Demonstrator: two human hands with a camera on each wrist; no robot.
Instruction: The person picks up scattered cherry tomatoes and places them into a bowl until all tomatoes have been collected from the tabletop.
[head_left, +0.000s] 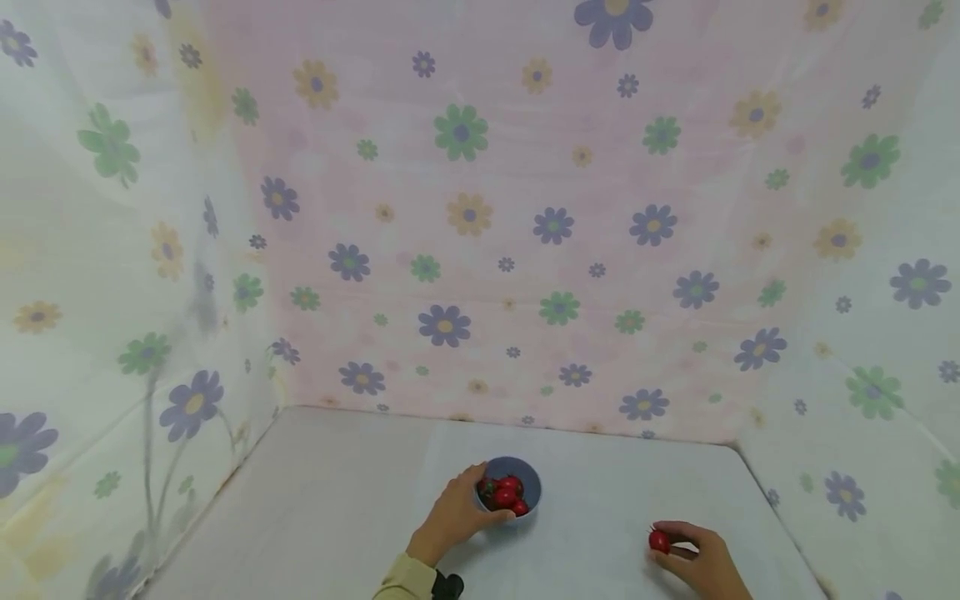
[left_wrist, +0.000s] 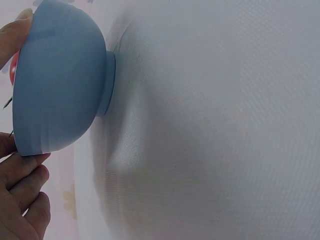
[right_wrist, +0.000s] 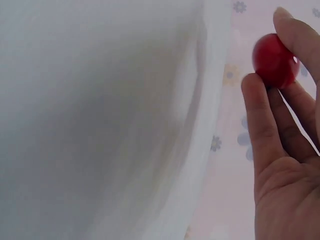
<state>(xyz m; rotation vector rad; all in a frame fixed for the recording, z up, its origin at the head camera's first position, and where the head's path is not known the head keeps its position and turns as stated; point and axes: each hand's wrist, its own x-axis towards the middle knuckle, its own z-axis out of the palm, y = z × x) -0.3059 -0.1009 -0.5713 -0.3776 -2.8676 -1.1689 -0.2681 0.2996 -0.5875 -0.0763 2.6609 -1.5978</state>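
Note:
On the white table stands a small blue-grey bowl with several red cherry tomatoes in it, some showing green tops. My left hand grips the bowl from its left side, thumb and fingers at the rim. The left wrist view shows the bowl's outer wall and its foot on the cloth, with a bit of a tomato past the rim. Away to the right, my right hand pinches one cherry tomato between thumb and fingertips, held above the table in the right wrist view.
A white cloth covers the table. Flower-printed sheets enclose it: a pink back wall, a left wall and a right wall. The right hand is near the right wall's lower edge.

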